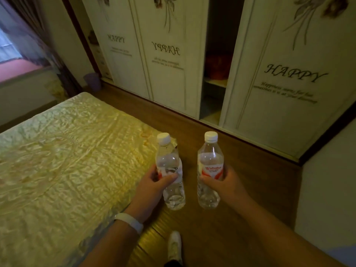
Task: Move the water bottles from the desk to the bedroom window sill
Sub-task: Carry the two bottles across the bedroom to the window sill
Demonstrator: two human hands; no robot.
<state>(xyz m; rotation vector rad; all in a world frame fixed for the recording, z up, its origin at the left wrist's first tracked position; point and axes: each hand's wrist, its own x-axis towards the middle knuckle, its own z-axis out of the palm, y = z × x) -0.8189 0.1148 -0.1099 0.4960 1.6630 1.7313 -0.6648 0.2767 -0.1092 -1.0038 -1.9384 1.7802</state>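
My left hand (152, 186) grips one clear water bottle (167, 158) around its middle, thumb across the torn label, just left of the frame's centre. My right hand (226, 183) grips a second water bottle (210, 157) the same way, fingers curled round the red and white label. Both bottles have white caps and stand nearly upright, close beside each other but not touching, held in the air over the wooden floor (250, 166). A white wristband (129, 222) sits on my left wrist, and a white shoe (175, 245) shows at the bottom centre.

The bed (57, 160), with its shiny yellow-green cover, fills the left side. In the upper left is the window sill (19, 71), pinkish in the light, with a dark curtain (36, 35) hanging beside it. A purple bin (92, 80) stands on the floor near the curtain. White wardrobe doors (279, 89) printed with "HAPPY" run across the top and right; one gap between them is open.
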